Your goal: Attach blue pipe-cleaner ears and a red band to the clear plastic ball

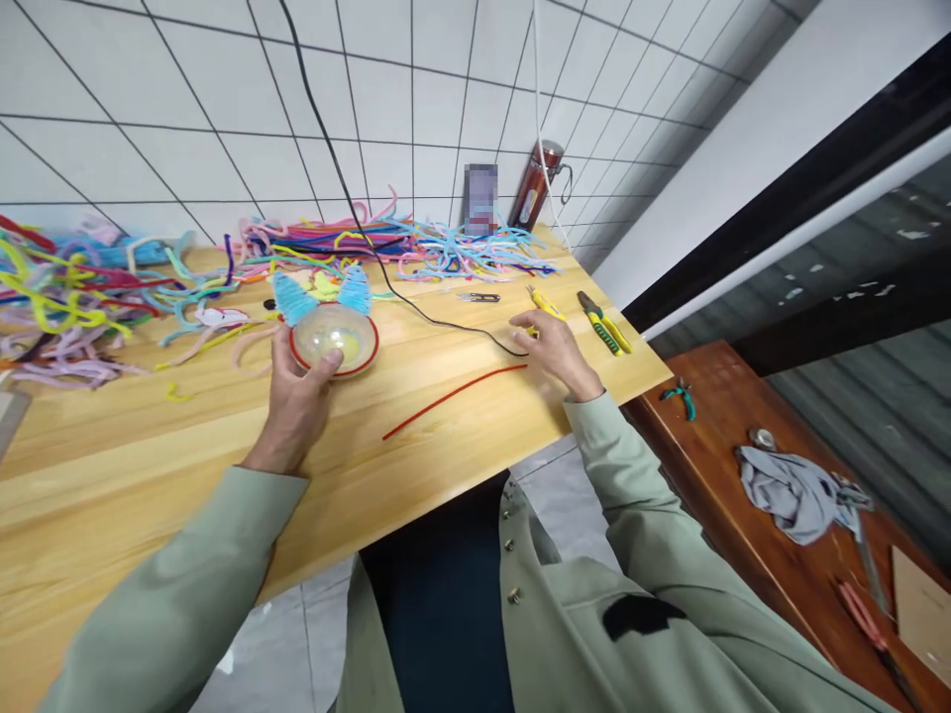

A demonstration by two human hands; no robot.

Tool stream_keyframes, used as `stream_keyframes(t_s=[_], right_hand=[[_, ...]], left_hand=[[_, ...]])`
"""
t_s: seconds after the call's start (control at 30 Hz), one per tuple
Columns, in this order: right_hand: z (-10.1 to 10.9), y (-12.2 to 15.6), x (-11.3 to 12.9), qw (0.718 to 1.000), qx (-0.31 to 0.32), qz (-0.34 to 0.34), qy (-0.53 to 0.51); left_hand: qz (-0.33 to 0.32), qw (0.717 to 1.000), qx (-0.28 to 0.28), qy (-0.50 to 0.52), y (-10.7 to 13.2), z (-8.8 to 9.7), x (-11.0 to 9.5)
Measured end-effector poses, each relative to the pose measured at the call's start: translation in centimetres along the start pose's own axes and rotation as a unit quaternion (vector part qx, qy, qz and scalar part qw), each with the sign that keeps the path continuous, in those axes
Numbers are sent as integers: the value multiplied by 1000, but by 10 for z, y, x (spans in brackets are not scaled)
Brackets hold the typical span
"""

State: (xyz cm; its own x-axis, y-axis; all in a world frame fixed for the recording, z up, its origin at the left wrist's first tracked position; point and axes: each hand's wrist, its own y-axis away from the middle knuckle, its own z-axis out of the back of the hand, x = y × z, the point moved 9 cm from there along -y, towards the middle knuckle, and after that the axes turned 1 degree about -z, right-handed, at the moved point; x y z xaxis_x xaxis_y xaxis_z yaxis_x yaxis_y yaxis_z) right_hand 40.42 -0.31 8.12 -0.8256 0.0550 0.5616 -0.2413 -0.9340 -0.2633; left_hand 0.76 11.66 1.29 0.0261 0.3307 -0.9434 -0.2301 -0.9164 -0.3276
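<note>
My left hand (pixel 301 391) grips a clear plastic dome (pixel 327 327) with a red rim and two blue fuzzy ears (pixel 355 289) on top; the thumb presses on its front. Something pale yellow shows through the dome. On the right, my right hand (pixel 550 352) has its fingers curled round a yellow glue gun (pixel 546 302), mostly hidden behind the hand, with a black cord by it. Between the hands a red pipe cleaner (pixel 446 398) lies on the wooden table (pixel 357 475), its far end close below my right hand.
Heaps of coloured pipe cleaners (pixel 453 248) line the tiled wall. Small snips (pixel 479 297) and yellow-green pliers (pixel 603 325) lie nearby. Behind stand a phone (pixel 480 198) and a red flask (pixel 536 188). A black cable (pixel 334 158) hangs across the table. Right is a lower brown bench (pixel 713 436).
</note>
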Motion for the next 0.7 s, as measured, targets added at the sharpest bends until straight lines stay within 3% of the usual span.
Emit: stream_keyframes(t_s=[0.1,0.23,0.33,0.43,0.7], right_hand=[[39,-10,-28,996,-67,-64,16],[89,-6,-75,975,-134,-159,76],[108,7,-105,956,-137,-233,116],[98,11,-114,948,-101,-262,152],[17,-21,-114,925,-21,-336,178]], left_hand=[[72,987,-39,141,1,-4,1],[76,989,6,129,1,-14,-2],[78,990,-10,116,2,-13,6],[82,990,-27,108,4,-13,12],[66,990,-99,80,8,-3,6]])
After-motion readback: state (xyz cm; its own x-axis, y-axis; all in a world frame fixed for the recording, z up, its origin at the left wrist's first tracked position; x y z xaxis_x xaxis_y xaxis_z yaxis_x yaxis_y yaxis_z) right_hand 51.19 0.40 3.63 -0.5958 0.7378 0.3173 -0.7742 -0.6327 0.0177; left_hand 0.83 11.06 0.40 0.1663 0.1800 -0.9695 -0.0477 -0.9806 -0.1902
